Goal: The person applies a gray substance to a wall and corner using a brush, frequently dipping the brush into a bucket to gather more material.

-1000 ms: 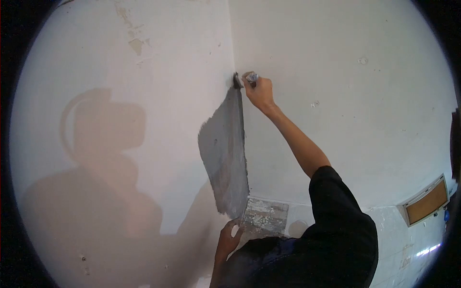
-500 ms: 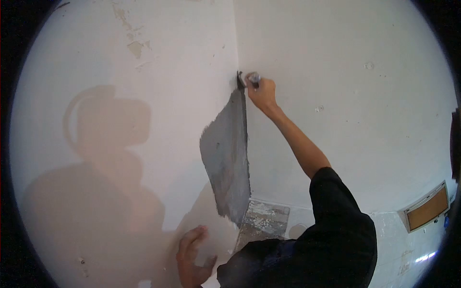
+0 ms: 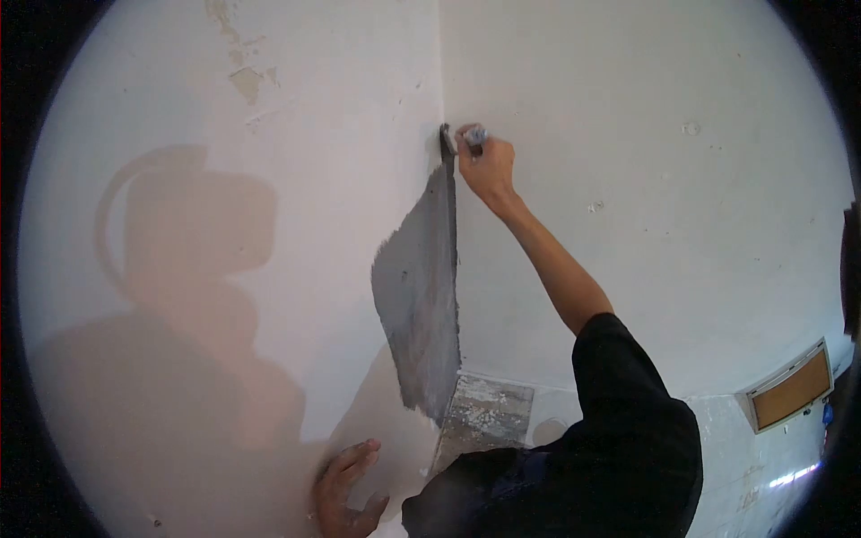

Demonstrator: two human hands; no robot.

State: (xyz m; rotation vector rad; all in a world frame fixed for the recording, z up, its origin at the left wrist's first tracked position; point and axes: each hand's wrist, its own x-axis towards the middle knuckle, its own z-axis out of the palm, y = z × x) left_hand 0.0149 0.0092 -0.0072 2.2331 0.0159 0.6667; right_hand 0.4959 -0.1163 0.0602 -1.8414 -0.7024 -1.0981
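Note:
My right hand [image 3: 489,170] is closed around the handle of a flat paintbrush [image 3: 450,142], its dark bristle edge against the wall corner. Below the brush, a grey coated patch [image 3: 417,278] spreads down the left wall beside the corner, narrow at the top and wider lower down. Its strip near the bristles looks darker. Low on the left, my left hand [image 3: 345,489] is held in front of the left wall [image 3: 332,206], fingers curved and apart, with nothing in it.
White flakes and smears lie on a wooden-looking floor area [image 3: 489,408] at the corner's foot. The right wall [image 3: 628,108] bears a few small marks. Peeled spots [image 3: 244,82] show at upper left. A brown framed panel [image 3: 789,390] is at far right.
The brush and my right hand have shifted slightly up along the corner. My left hand sits a little lower and further left, and my shadow has moved left.

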